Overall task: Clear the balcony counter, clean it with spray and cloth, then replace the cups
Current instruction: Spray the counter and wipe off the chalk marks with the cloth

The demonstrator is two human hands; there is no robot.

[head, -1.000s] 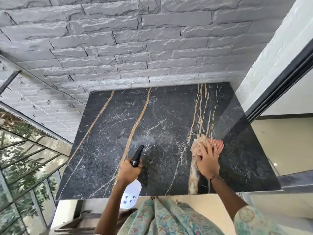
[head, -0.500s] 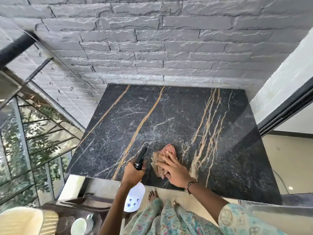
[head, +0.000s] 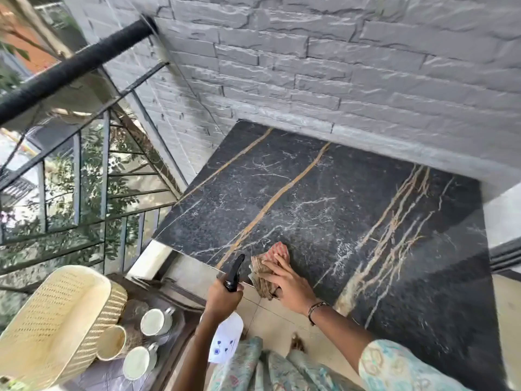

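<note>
— Big dark surface [head: 324,210]: smooth stone, flat, with gold lines and thin white cracks. Bare now, nothing standing on it. Behind it, a rough grey brick wall [head: 338,66].

— And the change?

— Cloth [head: 266,270] slid from the right side over to the near left edge, just beside the bottle. Means most of the top wiped already, likely the last corner left.

— Basket?

— Pale woven basket [head: 53,314], bumpy and rounded, down low on the left. Next to it, three cups [head: 153,321], round and cream, waiting off the surface. Not put back yet.

— Hands?

— Right hand [head: 287,283] spread flat, fingers out, pressing the soft, crumpled, striped cloth down on the stone. Left hand [head: 222,296] curled tight around the neck of the spray bottle [head: 227,334], black top pointing at the stone, white plastic body hanging below the edge.

— Next?

— Probably finish this corner, then carry the cups back.
</note>
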